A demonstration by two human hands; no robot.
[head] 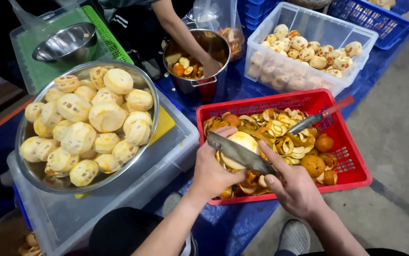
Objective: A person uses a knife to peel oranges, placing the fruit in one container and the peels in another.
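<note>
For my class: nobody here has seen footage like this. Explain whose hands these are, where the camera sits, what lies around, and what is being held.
One camera, worn on a person's head, looks down at their own bare hands. The left hand holds a partly peeled orange; the right hand holds a knife against it. Below is a red basket of peel. A second knife lies on the peel. A steel bowl holds peeled fruit, as does a clear crate. Another person's hand reaches into a pot.

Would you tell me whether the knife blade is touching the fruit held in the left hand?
Touching. The head view shows the knife blade lying flat across the half-peeled fruit gripped by the left hand, with no gap.
</note>
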